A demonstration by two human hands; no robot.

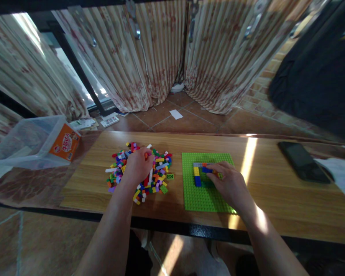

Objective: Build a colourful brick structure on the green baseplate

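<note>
A heap of small coloured bricks (158, 172) lies on the wooden table (276, 199). My left hand (138, 165) rests on the heap, its fingers curled among the bricks; whether it holds one I cannot tell. To the right lies a green baseplate (201, 199) with a short row of grey, yellow and blue bricks (197, 174) fixed on it. My right hand (228, 182) lies on the plate, its fingertips pressing a blue brick (206, 170) with an orange one beside it.
A clear plastic tub (25, 142) with an orange label lies on its side at the table's left end. A black phone (303, 161) and a white sheet (343, 174) lie at the right. Curtains hang behind; papers lie on the tiled floor.
</note>
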